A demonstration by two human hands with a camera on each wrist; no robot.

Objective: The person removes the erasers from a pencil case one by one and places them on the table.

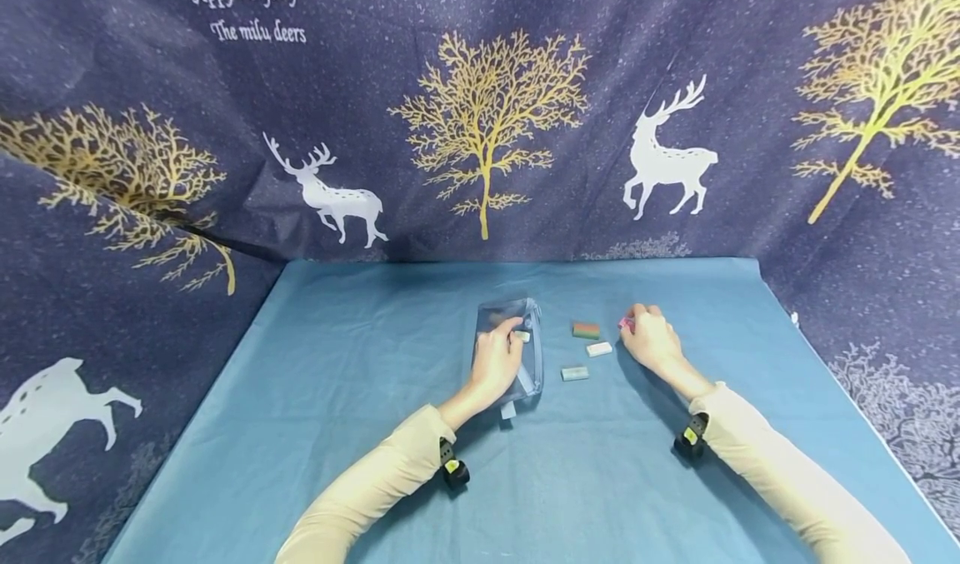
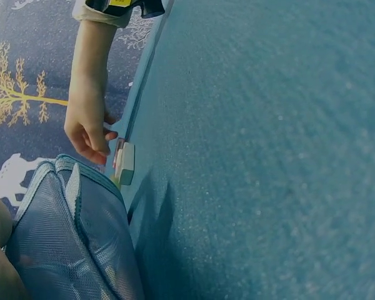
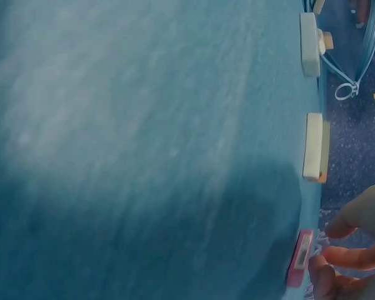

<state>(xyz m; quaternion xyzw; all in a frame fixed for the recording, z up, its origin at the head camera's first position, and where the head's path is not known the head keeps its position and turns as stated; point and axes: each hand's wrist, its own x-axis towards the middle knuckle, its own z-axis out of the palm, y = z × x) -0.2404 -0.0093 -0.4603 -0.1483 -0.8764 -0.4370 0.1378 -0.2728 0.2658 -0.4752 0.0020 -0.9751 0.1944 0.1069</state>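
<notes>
My left hand grips a blue mesh zip pouch, index finger stretched towards its zipped right side. A small white block shows by that fingertip. The pouch bulges beside the fingers in the left wrist view. My right hand is at a pink eraser. In the right wrist view this eraser stands on the cloth with a pale label, right at the fingertips; thumb and forefinger are apart.
Between the hands lie an orange-and-green eraser, a white eraser and a pale blue eraser. A white tag sticks out of the pouch's near end. Blue cloth covers the table; a dark patterned curtain hangs behind.
</notes>
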